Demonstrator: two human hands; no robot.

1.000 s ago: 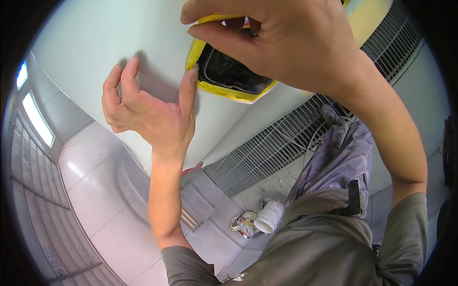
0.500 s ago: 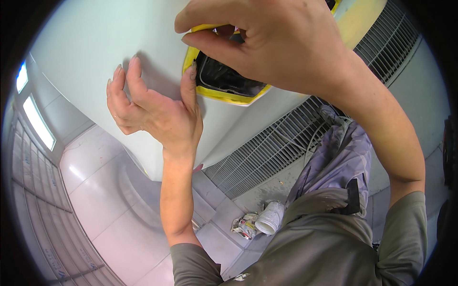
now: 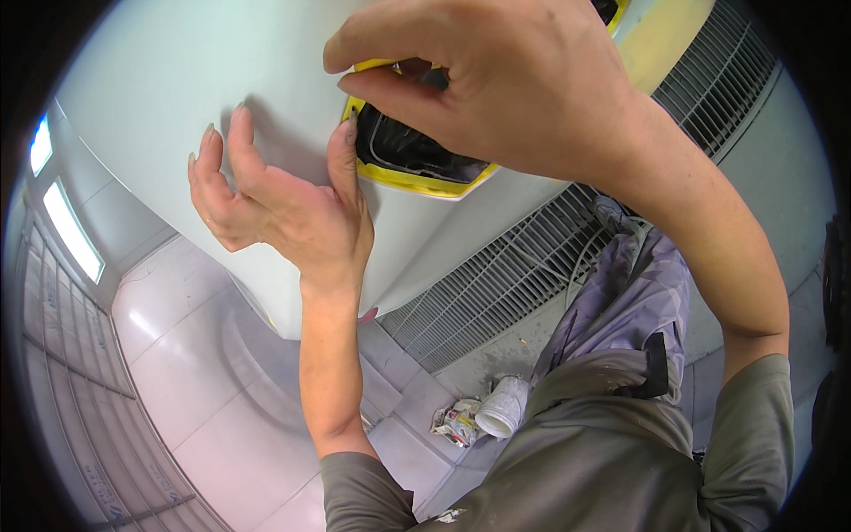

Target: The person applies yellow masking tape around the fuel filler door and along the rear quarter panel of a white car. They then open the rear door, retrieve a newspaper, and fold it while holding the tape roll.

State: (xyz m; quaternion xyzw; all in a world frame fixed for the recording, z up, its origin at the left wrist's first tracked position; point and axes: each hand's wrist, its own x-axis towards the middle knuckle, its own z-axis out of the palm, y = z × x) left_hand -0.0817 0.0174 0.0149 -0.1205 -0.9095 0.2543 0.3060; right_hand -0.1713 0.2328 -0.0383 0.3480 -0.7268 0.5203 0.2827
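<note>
A pale grey car body panel fills the upper left. In it is a dark, angular opening edged with yellow masking tape. The thumb of my left hand presses on the tape at the opening's left corner, and its other fingers spread, slightly curled, over the panel. Above the opening, my right hand pinches a bit of yellow tape between thumb and forefinger. This hand covers the upper right part of the opening, so how the pinched tape joins the edging is hidden.
Metal floor grating runs beneath the panel. A white bucket lies tipped beside crumpled printed paper near my legs. Another yellow-taped edge shows at the top. Barred shutters and lit wall panels stand at the left.
My left hand has shifted slightly left, its thumb still at the taped corner. The right hand keeps its pinch on the tape and has barely moved.
</note>
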